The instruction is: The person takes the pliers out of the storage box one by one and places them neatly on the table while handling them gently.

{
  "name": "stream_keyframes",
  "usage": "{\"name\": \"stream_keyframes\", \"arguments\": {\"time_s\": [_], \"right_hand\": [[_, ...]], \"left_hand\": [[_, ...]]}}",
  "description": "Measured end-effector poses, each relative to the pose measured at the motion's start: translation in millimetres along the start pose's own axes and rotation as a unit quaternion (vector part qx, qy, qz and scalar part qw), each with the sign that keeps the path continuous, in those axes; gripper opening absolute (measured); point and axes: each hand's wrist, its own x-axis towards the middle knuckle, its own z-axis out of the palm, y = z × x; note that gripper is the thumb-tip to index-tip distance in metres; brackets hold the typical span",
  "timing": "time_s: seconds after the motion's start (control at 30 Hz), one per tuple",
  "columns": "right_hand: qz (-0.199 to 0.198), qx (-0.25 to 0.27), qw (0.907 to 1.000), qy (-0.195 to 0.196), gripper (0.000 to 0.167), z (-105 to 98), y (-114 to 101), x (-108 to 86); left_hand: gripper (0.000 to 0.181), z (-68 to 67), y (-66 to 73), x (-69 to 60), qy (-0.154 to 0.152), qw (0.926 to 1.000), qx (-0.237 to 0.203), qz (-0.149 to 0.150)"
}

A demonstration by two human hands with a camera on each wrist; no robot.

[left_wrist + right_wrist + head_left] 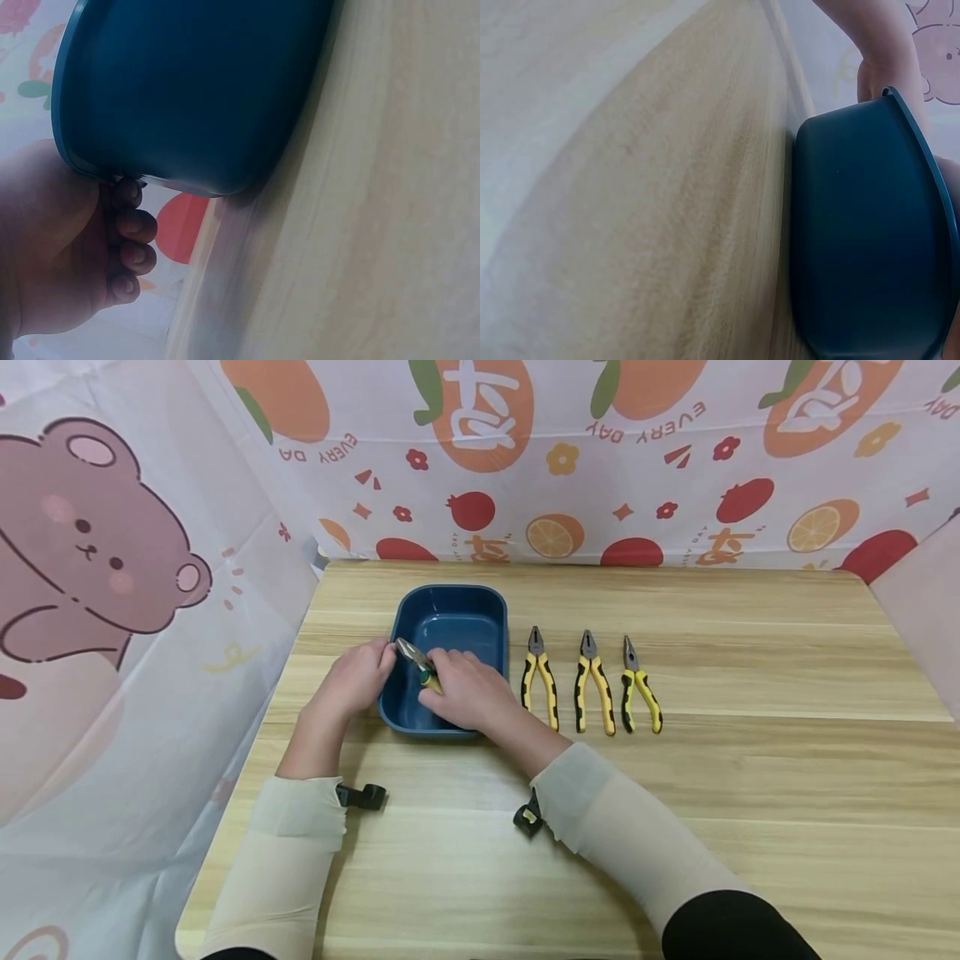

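A dark blue rectangular tub [491, 610] stands on the table. At its left rim, my left hand [352, 677] grips the edge; the left wrist view shows its fingers curled just outside the tub wall [187, 97]. Over the tub, my right hand [468, 689] holds a pair of pliers [412, 653] by its green-and-yellow handles. The metal jaws point up and left, close to the left fingertips. In the right wrist view the tub's outer wall [870, 232] hides most of the right hand and the pliers.
To the tub's right lie three yellow-and-black pliers in a row: left pliers [542, 672], middle pliers [591, 677] and slim-nosed pliers [633, 681]. The wood-grain table [787, 777] meets a printed cloth [570, 485] at the back and another cloth at the left.
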Motion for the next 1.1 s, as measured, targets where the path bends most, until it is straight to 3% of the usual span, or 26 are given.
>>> {"name": "stream_keyframes", "arguments": {"time_s": [0.63,1.1], "right_hand": [[0.000,0.035,0.9992,0.020,0.055,0.0,2.9,-1.7],[-0.009,0.138,0.9893,0.047,0.051,-6.6,7.1,-4.6]], "left_hand": [[0.054,4.2,-1.5,1.0,0.007,1.0000,0.001,0.004],[0.050,0.5,0.2,1.5,0.002,1.0000,0.004,0.001]]}}
